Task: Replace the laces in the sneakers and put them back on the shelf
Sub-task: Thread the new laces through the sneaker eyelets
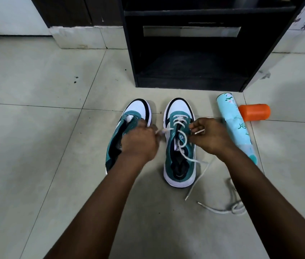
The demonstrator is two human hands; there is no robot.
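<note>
Loose lace (228, 206) on floor, both hands' fingers pinching lace ends, spray can (236, 126) right

Spray can (236, 126), pale turquoise, lying on the floor right of the sneakers: green lettering, partly legible, the letters "er" the only part that can be read; smaller print beside it too fine to read. Tongue label of right sneaker (178, 146): illegible.

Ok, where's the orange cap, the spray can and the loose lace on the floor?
orange cap (254, 112), head view, its side.
spray can (236, 126), head view, middle of its body.
loose lace (230, 207), head view, its tangled part.
</note>
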